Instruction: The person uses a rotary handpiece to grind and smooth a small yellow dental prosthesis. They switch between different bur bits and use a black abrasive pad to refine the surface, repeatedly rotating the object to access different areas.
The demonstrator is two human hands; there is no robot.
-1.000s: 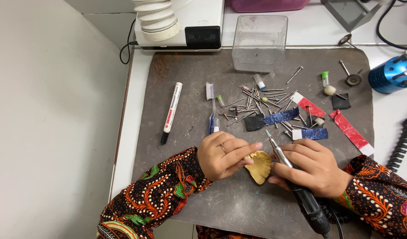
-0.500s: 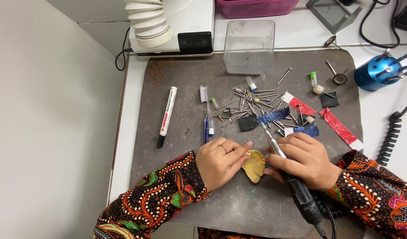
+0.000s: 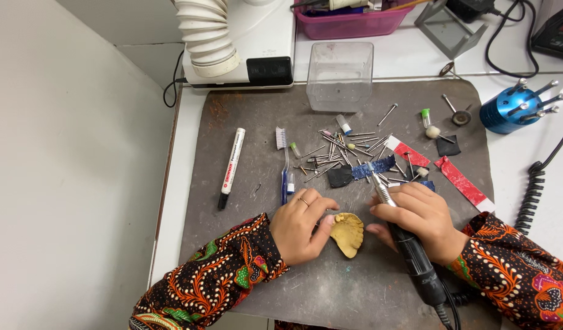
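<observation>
Here the left hand rests on the dark work mat with its fingers curled and the thumb pressed against the edge of a yellowish dental cast, pinning it flat so it does not slide. The cast lies on the mat between the two hands, its toothed arch turned toward the left hand. The right hand is closed around a black rotary handpiece in a pen-like grip, fingers wrapped about the barrel; its silver nose points up and away from the cast, so the bur does not touch the piece, and its cord trails off toward the person's body. Just beyond the hands lies a scatter of burs and mandrels, within easy reach, with a toothbrush, a marker pen and red abrasive strips around it. A clear plastic box stands at the mat's far edge, and a blue bur stand is off to the right.
</observation>
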